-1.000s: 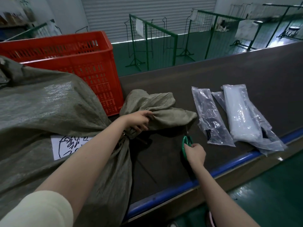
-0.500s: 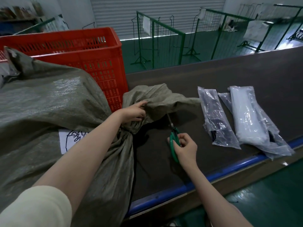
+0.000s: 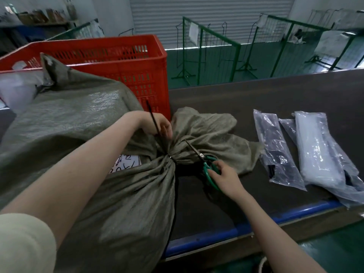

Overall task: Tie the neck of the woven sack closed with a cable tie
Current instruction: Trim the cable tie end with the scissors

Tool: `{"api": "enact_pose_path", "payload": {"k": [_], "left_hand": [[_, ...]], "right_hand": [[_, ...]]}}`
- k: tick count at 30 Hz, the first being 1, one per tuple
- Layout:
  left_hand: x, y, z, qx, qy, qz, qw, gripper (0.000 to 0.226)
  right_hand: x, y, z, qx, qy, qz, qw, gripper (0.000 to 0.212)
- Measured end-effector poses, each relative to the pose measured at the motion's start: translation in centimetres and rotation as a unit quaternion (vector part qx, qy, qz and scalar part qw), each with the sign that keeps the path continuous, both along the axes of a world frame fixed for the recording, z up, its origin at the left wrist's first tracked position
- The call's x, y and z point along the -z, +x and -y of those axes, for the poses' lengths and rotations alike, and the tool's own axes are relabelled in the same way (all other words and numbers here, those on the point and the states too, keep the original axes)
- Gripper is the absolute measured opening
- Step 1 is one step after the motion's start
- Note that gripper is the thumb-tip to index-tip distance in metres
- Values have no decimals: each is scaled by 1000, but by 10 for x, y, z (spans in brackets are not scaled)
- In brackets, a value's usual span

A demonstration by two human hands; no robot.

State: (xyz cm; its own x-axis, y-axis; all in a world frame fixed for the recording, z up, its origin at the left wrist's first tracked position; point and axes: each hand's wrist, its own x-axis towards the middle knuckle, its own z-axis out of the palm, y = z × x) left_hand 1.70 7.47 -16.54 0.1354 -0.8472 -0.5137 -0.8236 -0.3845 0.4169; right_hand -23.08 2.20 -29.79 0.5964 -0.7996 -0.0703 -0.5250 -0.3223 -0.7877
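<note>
1. Head view: a big grey-green woven sack (image 3: 78, 125) is lying on a dark table (image 3: 275, 95). The sack is taking up the left side of the table.
2. The neck of the sack (image 3: 171, 157) is bunching up tight near the middle of the table. The loose top of the sack is spreading out flat just past the neck.
3. A black cable tie (image 3: 155, 125) is going around the neck. Its long tail is sticking up and away from the neck.
4. The left hand (image 3: 157, 125) is pinching the tail of the cable tie, just above the neck.
5. The right hand (image 3: 224, 176) is closing around the green handles of a pair of scissors (image 3: 204, 162). The blades are pointing at the neck and lying on the sack cloth. They look closed or nearly closed.
6. A white paper with black writing (image 3: 126, 163) is peeking out on the sack, under the left arm.
7. A red crate (image 3: 128, 62) is standing behind the sack.
8. Two clear plastic bags (image 3: 315, 154) are lying on the right side of the table, well apart from the sack.
</note>
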Motion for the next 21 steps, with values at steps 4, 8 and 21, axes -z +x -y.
{"api": "enact_pose_path", "payload": {"k": [4, 8, 21], "left_hand": [[-7, -6, -18, 25, 117, 57, 991, 44], [0, -8, -16, -7, 45, 72, 996, 30], [2, -1, -11, 71, -47, 126, 988, 20]], "right_hand": [[-15, 5, 9, -43, -83, -23, 995, 35], [-28, 13, 15, -107, -118, -60, 985, 39], [-61, 47, 33, -230, -317, -185, 901, 55]]}}
